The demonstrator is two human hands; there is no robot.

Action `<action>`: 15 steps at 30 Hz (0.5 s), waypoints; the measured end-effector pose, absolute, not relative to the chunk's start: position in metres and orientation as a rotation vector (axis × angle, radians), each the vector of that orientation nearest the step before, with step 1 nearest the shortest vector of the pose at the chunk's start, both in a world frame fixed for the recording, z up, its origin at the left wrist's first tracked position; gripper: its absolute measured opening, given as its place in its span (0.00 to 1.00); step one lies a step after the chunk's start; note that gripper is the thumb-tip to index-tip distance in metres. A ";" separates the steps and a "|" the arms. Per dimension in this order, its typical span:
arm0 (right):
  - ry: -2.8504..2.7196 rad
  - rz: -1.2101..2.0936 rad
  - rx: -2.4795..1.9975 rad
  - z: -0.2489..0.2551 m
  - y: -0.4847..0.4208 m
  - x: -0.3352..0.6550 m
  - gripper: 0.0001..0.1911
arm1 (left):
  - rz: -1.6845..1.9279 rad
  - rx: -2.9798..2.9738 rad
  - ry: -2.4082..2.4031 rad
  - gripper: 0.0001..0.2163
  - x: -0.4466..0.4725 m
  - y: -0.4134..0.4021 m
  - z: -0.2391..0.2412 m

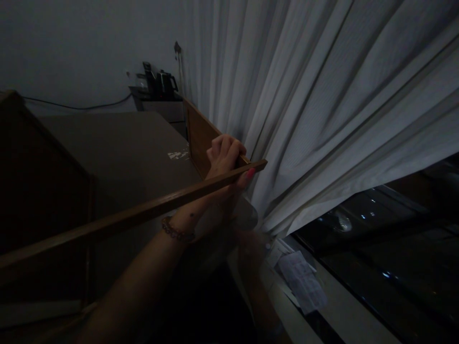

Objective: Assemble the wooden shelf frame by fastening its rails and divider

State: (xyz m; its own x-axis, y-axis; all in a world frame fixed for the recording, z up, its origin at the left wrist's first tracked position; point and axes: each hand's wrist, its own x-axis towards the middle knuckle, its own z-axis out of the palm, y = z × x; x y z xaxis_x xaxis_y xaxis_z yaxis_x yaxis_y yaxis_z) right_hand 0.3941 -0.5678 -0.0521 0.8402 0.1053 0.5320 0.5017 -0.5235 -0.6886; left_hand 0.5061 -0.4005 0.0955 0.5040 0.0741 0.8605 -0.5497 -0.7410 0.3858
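Note:
A wooden frame fills the middle of the view. Its long narrow bar [158, 208] runs from the lower left to a corner near the curtain, where a wooden side panel [201, 138] meets it. My left hand [225, 155] is closed on that corner, fingers curled over the panel's top edge and the thumb, with a bright pink-red nail, beneath the bar. A beaded bracelet [177, 231] circles my left wrist. Below it, my right hand [249, 251] is smeared by motion, close to a pale, blurred shape [245, 215] that I cannot make out. Its fingers do not show clearly.
A white curtain [304, 95] hangs close on the right, beside dark glass [380, 248]. Papers [303, 282] lie on the ledge below. A kettle [165, 83] stands on a small cabinet [163, 110] at the back. A dark wooden panel [43, 191] rises at left.

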 end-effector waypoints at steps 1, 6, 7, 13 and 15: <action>-0.372 -0.459 -2.000 -0.053 -0.568 0.393 0.16 | 1.242 2.101 -0.395 0.26 0.505 -0.400 0.096; -0.214 -0.286 -1.824 -0.060 -0.573 0.391 0.20 | 1.222 2.118 -0.424 0.28 0.496 -0.400 0.101; -0.230 -0.275 -1.822 -0.061 -0.574 0.391 0.20 | 1.216 2.122 -0.428 0.28 0.494 -0.400 0.103; -0.310 -0.218 -1.824 -0.063 -0.571 0.392 0.19 | 1.173 2.147 -0.433 0.28 0.481 -0.398 0.112; -0.321 -0.208 -1.828 -0.062 -0.569 0.393 0.19 | 1.166 2.164 -0.433 0.28 0.480 -0.398 0.113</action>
State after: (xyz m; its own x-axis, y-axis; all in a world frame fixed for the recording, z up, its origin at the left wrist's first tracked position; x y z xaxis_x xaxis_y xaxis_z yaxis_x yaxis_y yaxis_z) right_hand 0.3929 -0.5693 -0.0621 0.9457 0.1110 0.3054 0.3241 -0.2547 -0.9111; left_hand 0.4800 -0.3980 0.1127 0.5534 0.0107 0.8328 -0.5515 -0.7446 0.3761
